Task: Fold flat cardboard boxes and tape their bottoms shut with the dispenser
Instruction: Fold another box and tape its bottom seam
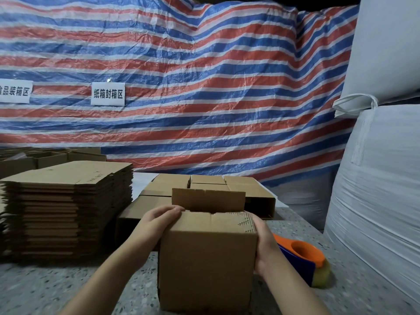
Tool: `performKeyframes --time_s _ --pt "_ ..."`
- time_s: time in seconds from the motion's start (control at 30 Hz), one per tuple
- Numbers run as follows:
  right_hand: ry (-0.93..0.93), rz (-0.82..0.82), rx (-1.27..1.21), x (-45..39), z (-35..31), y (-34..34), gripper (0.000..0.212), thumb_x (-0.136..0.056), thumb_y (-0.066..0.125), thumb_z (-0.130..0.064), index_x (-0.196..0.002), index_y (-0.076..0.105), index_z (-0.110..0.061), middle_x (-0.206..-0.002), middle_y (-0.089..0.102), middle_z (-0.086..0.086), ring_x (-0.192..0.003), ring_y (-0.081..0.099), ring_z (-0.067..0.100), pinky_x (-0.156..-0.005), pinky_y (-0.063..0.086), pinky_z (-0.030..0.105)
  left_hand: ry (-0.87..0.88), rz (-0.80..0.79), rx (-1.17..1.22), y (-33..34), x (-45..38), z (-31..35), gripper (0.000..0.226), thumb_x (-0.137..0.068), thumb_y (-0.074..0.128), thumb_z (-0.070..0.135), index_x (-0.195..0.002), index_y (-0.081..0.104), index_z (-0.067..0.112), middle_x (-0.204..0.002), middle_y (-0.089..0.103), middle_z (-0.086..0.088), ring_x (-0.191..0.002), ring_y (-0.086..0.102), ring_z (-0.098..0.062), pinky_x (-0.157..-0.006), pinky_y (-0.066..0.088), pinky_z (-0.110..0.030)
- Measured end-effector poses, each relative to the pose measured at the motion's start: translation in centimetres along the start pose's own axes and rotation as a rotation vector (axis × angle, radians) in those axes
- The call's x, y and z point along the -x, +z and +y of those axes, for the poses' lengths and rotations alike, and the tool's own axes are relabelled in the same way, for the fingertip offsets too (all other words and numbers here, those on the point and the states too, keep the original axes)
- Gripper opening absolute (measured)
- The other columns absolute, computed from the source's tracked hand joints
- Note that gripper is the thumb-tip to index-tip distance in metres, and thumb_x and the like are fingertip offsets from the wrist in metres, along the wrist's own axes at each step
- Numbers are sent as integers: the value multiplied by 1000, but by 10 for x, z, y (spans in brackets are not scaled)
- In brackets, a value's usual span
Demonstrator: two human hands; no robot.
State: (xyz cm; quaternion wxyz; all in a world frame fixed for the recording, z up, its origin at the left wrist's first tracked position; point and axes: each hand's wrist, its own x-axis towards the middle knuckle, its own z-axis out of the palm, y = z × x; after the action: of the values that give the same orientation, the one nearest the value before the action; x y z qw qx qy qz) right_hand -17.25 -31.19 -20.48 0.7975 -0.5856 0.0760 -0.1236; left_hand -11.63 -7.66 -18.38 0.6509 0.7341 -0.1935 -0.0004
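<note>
Brown corrugated cardboard fills the middle of the view: a box (208,264) stands on the speckled table (68,289), folded into shape, with its open end upward and its tall side facing the person. One far flap (208,200) stands upright; the near flaps are bent inward.

The left hand (159,223) grips the box's upper left corner, fingers curled over the top edge and lying close together. The right hand (264,244) clasps the upper right edge, its fingers wrapped round the far side and mostly hidden, so their spread cannot be told.

Just beyond the right hand's knuckles lies the orange-and-blue tape dispenser (304,260) on the table, apart from the box, its long axis running away rightward. Left of the left hand's fingers rises a stack of flat boxes (68,208); past the fingertips lie more flat cartons (204,187).
</note>
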Motion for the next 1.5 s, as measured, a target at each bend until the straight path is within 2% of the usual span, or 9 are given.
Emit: performKeyframes --time_s 0.27,0.5,0.63,0.83,0.97,1.1,1.23,1.4,1.5 --pt "-69 -157 -93 6 6 -4 61 -98 39 -64 -110 77 -18 -117 72 21 -105 72 34 -74 61 38 -34 36 37 6 -1 2 19 -97 58 25 -97 76 32 -106 69 -5 -97 64 -28 -70 50 -34" --pt "-148 -211 28 9 -5 -8 59 -85 67 -34 -139 45 -41 -126 70 6 -110 71 27 -80 60 38 4 28 165 7 -5 -2 35 -96 60 17 -121 49 38 -123 57 12 -98 60 -10 -70 48 -23" --pt "-218 -248 143 3 -16 -13 69 -97 56 -11 -155 29 -36 -140 56 -6 -120 65 20 -94 55 37 149 -73 91 0 -9 0 75 -96 58 6 -150 20 42 -146 32 24 -133 36 0 -105 33 -26" --pt "-231 -229 81 1 -13 -17 26 -84 67 -20 -109 69 -20 -126 64 7 -105 68 30 -86 55 45 277 100 -76 -4 -4 -2 47 -91 69 20 -127 55 45 -105 66 20 -111 56 -2 -94 41 -34" --pt "-245 -145 42 0 -3 -14 15 -78 70 -29 -85 69 -15 -128 63 10 -104 64 30 -89 52 45 238 153 -31 -1 -1 -5 22 -91 69 24 -91 75 44 -95 70 19 -98 63 -11 -79 48 -29" --pt "-281 -116 81 2 -3 -9 12 -79 69 -29 -78 68 -18 -122 65 11 -100 64 28 -85 53 42 224 156 -60 -1 2 -4 23 -93 67 24 -84 77 43 -93 72 16 -91 63 -9 -69 48 -25" --pt "-297 -92 157 0 -5 -9 19 -91 62 -16 -73 67 -20 -119 65 11 -112 60 35 -100 48 52 309 174 -357 -6 4 9 20 -93 65 22 -95 75 39 -90 68 24 -94 59 9 -74 39 -7" --pt "-268 -58 195 3 -8 -7 25 -95 59 -14 -72 67 -21 -118 65 9 -114 59 36 -102 47 54 432 117 -1094 10 9 44 30 -100 44 45 -117 66 33 -110 67 9 -101 61 -14 -87 52 -33" --pt "-252 -59 176 5 -10 -5 24 -96 57 -14 -74 66 -18 -120 63 12 -114 59 39 -96 51 52 483 -73 -1173 38 11 55 69 -88 22 76 -135 54 38 -138 54 10 -120 55 -15 -96 48 -34"
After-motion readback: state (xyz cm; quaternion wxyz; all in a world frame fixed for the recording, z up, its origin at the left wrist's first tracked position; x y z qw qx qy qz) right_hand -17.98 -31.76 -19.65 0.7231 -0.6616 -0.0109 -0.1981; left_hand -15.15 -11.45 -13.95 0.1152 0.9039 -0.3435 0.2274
